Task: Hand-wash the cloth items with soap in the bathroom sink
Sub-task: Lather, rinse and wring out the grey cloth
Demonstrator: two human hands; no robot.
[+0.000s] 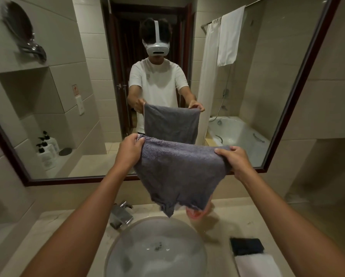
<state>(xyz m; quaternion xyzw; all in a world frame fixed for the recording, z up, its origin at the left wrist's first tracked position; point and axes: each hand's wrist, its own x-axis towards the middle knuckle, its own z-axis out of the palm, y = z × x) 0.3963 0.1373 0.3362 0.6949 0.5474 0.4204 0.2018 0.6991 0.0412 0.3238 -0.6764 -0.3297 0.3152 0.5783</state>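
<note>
Left hand: the left hand (130, 149) gripped the cloth's upper left corner, fingers curled round it.
Right hand: the right hand (234, 159) pinched the upper right corner — thumb on top.
Cloth: the grey cloth (179, 172) hung spread between both hands, above the sink (115, 254).
Sink: held cloudy water — a tap (121, 214) stood at its left rim.
Counter: dark cloth (246, 246) and white cloth (257, 265) lay right of the sink.

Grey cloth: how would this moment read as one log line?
grey cloth | left hand, right hand hold top corners | spread above sink
</note>
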